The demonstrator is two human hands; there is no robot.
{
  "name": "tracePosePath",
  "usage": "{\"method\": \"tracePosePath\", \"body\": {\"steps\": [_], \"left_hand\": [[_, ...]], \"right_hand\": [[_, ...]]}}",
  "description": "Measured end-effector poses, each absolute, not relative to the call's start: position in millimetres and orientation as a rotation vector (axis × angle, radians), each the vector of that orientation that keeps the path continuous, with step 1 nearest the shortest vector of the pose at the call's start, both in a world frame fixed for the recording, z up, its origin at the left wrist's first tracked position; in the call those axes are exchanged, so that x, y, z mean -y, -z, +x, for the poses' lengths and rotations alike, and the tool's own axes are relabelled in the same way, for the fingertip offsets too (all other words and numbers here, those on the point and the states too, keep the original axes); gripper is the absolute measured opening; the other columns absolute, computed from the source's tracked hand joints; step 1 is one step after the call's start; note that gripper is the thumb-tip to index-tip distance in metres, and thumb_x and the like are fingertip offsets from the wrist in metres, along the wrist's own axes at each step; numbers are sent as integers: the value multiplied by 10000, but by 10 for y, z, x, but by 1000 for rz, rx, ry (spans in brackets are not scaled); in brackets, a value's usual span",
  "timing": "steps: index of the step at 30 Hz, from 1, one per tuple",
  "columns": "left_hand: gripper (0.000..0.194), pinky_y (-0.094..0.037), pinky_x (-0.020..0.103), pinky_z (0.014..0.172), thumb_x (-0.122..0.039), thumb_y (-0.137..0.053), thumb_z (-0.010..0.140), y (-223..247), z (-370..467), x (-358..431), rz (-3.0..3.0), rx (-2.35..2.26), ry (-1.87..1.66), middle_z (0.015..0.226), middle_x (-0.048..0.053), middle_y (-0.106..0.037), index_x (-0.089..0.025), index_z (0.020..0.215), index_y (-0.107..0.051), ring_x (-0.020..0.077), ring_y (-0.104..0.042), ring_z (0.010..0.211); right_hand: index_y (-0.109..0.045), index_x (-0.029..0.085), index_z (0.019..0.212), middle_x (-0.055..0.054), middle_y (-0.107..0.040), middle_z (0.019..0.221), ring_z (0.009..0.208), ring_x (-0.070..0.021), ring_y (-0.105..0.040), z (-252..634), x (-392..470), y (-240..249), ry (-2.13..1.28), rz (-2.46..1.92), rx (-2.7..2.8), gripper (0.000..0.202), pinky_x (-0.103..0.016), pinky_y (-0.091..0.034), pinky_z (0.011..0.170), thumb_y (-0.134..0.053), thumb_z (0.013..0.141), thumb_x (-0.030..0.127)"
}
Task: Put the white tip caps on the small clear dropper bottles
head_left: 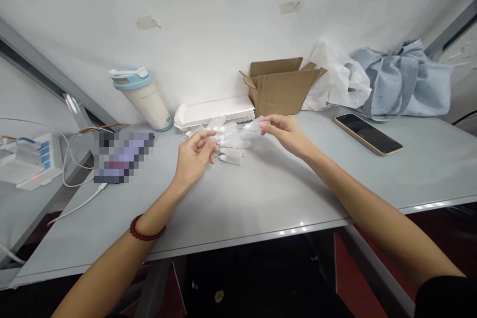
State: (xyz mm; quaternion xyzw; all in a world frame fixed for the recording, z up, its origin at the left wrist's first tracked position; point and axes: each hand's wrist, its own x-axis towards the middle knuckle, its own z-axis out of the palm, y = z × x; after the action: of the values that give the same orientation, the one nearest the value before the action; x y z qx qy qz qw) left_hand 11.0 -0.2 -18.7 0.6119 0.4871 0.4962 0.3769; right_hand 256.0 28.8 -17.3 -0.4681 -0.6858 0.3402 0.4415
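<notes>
Several small translucent plastic bottles [233, 143] with white tips lie in a pile on the grey table [261, 198]. My right hand [283, 131] pinches one such bottle [254, 124] by its base, at the right side of the pile, with the tip pointing left. My left hand [197, 155] is at the pile's left edge, its fingers curled and thumb near the index finger; whether something small is between them is too hard to make out. A red bead bracelet circles my left wrist.
Behind the pile are flat white boxes [219, 112] and an open cardboard box [281, 89]. A plastic bag [339, 77] and blue cloth bag [413, 82] stand right, near a phone [368, 133]. At left are a cup [143, 99], a blurred device [124, 158] and a power strip [35, 159].
</notes>
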Motion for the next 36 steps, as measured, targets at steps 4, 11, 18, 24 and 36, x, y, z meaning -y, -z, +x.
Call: {"method": "tracePosePath", "body": {"steps": [4, 11, 18, 24, 36], "left_hand": [[295, -432, 235, 508, -342, -623, 836, 203, 136, 39, 1605, -1204, -1137, 636, -25, -610, -130, 1037, -669, 87, -515, 469], [299, -412, 228, 477, -390, -598, 863, 234, 156, 45, 1635, -1200, -1011, 649, -11, -619, -135, 994, -685, 85, -516, 467], [237, -401, 217, 460, -369, -614, 847, 232, 162, 32, 1646, -1212, -1010, 634, -7, -620, -137, 847, -666, 78, -513, 453], [216, -428, 221, 472, -350, -656, 820, 227, 161, 42, 1687, -1137, -1039, 631, -10, -612, -140, 850, -700, 77, -512, 452], [191, -436, 217, 466, -331, -663, 818, 202, 164, 59, 1728, -1145, -1044, 615, -13, -615, -151, 840, -725, 79, -516, 451]], "right_hand": [[-696, 164, 834, -23, -634, 745, 771, -154, -562, 2497, -250, 190, -1097, -1061, 1645, 267, -314, -424, 786, -612, 841, 418], [-698, 170, 765, -13, -615, 714, 737, -137, -538, 2467, -221, 171, -1223, -965, 1598, 244, -311, -414, 777, -644, 819, 401], [-708, 171, 790, -18, -624, 737, 761, -143, -545, 2476, -205, 158, -1210, -972, 1605, 225, -315, -419, 786, -640, 824, 383], [-706, 158, 843, -20, -628, 729, 756, -148, -554, 2452, -191, 162, -1196, -989, 1659, 246, -324, -420, 787, -634, 828, 393], [-690, 164, 823, -17, -621, 724, 738, -147, -555, 2441, -174, 165, -1190, -1004, 1699, 245, -316, -412, 752, -628, 838, 401]]}}
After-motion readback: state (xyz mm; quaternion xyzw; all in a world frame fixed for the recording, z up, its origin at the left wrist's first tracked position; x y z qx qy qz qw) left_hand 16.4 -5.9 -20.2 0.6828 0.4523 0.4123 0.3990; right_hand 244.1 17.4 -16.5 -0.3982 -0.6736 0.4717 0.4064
